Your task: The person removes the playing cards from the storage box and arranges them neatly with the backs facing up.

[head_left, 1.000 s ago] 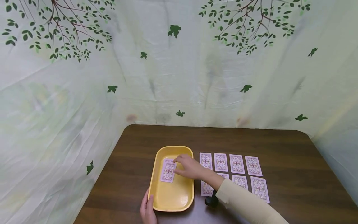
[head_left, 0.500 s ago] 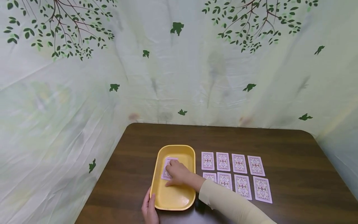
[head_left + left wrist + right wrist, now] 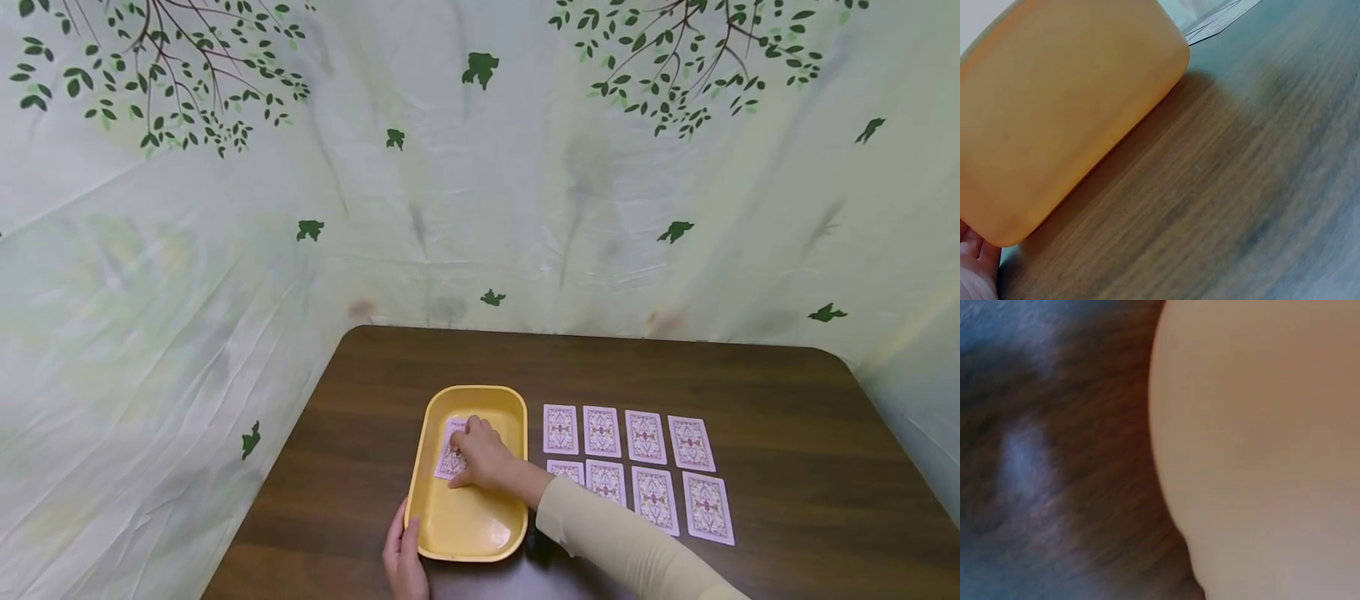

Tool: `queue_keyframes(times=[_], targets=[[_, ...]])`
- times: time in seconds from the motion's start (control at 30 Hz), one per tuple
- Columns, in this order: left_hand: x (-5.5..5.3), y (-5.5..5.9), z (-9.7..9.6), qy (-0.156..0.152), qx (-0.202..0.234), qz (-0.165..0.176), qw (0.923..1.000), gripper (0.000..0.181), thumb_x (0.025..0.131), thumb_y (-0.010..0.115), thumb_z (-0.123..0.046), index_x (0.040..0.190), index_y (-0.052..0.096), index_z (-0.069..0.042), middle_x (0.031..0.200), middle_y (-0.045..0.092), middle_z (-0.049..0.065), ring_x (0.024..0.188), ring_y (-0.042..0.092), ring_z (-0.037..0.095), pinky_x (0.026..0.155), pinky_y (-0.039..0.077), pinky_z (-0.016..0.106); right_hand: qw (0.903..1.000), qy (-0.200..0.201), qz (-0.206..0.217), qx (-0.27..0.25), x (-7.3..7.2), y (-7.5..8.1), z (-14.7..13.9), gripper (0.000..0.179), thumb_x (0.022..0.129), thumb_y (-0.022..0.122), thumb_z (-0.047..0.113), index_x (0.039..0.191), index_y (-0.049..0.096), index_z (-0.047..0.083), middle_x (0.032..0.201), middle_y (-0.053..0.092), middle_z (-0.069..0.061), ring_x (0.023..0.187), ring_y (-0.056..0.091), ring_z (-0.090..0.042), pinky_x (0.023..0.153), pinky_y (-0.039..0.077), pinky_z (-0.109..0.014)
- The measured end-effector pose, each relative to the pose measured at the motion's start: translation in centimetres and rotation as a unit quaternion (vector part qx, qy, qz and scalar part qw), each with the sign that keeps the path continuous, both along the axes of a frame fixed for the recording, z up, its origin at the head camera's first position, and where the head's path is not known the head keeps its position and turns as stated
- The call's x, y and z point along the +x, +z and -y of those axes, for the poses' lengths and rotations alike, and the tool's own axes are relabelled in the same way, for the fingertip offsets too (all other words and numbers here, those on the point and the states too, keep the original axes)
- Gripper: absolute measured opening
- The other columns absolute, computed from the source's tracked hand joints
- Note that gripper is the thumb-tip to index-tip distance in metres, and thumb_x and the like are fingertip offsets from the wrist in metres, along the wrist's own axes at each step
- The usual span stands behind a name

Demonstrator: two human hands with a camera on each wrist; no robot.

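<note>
A yellow tray (image 3: pixel 468 533) lies on the brown table, with purple-backed playing cards (image 3: pixel 444 467) face down inside, near its left wall. My left hand (image 3: pixel 406 554) grips the tray's near left corner, thumb by the rim and fingers along the outside. In the left wrist view, part of that hand (image 3: pixel 977 265) shows at the tray's outer wall (image 3: pixel 1072 112). My right hand (image 3: pixel 483 454) reaches over the tray's right rim and holds the cards, fingers bent over their upper right part and thumb at the lower right corner. The hand covers the cards' right side.
To the tray's right, several matching cards (image 3: pixel 648 437) lie face down in two rows on the table (image 3: pixel 810 433). My right sleeve (image 3: pixel 630 537) crosses above the near row and hides part of it. A leaf-printed cloth (image 3: pixel 525 183) hangs behind the table.
My right hand has moved left and down onto the cards in the tray, covering more of them. The left hand keeps its grip on the tray. The head view has shifted slightly.
</note>
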State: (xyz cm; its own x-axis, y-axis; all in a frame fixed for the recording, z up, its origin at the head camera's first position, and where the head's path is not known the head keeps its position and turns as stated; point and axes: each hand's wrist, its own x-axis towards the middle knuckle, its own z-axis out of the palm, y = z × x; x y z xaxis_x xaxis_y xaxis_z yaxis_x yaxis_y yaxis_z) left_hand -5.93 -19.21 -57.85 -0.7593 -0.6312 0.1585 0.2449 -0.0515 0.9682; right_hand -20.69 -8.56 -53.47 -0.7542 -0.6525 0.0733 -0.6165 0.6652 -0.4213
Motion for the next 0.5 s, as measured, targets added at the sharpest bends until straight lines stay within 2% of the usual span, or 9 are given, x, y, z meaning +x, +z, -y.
queue_keyframes(times=[0.23,0.33,0.5], targets=[[0.02,0.2,-0.01,0.003,-0.001,0.01,0.9999,0.039,0.096,0.047,-0.008,0.123,0.044,0.02,0.111,0.06,-0.004,0.099,0.056,0.005,0.082,0.043,0.016,0.9995,-0.031,0.004,0.001,-0.06,0.25,0.22,0.075,0.052,0.087,0.043,0.113,0.057,0.01,0.093,0.039,-0.005,0.086,0.035,-0.02,0.069,0.034,-0.029],[0.06,0.26,-0.05,0.003,0.0,0.008,1.0,0.038,0.096,0.046,-0.007,0.123,0.044,0.02,0.111,0.06,-0.002,0.098,0.056,0.005,0.082,0.044,0.016,0.9993,-0.033,0.02,-0.007,-0.1,0.26,0.18,0.077,0.053,0.087,0.041,0.115,0.057,0.008,0.091,0.038,-0.004,0.085,0.035,-0.019,0.069,0.033,-0.029],[0.06,0.22,-0.09,-0.002,0.001,-0.002,1.0,0.037,0.095,0.045,-0.005,0.122,0.043,0.021,0.11,0.06,-0.006,0.098,0.056,0.005,0.082,0.044,0.016,0.9985,-0.038,0.028,-0.027,-0.19,0.12,0.2,0.079,0.049,0.089,0.038,0.114,0.056,0.009,0.088,0.035,-0.004,0.082,0.032,-0.019,0.067,0.031,-0.027]])
